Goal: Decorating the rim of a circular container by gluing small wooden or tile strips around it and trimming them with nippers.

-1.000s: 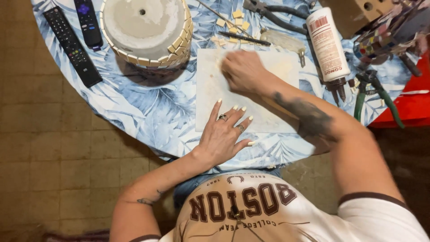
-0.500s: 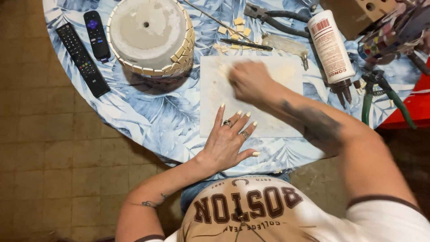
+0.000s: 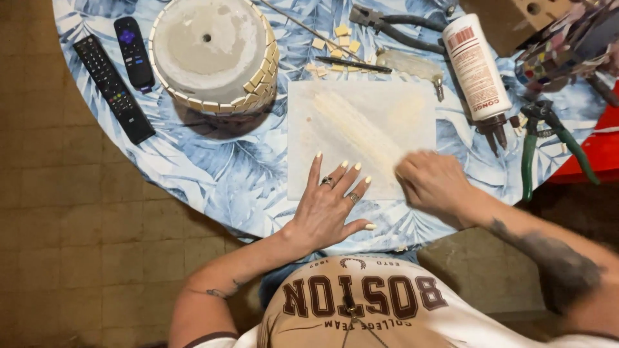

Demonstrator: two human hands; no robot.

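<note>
Pale square paper sheet (image 3: 361, 132) may crumple if the flat, spread left hand (image 3: 329, 206) slips while the clenched right hand (image 3: 435, 183) rubs it.

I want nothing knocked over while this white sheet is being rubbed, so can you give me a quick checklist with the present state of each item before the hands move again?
1. Left hand flat on the white sheet, pinning its near edge: ok.
2. Right hand on the sheet's near right corner, fingers curled: ok; whether it holds anything, cannot tell.
3. Glue bottle lying on its side beside the sheet, apart from it: ok; whether its nozzle is capped, cannot tell.
4. Upturned pot with small tiles round its rim stands clear of the sheet: ok.
5. Loose tile pieces lie beyond the sheet's far edge: ok.
6. Green-handled pliers reach the table edge: not ok.
</note>
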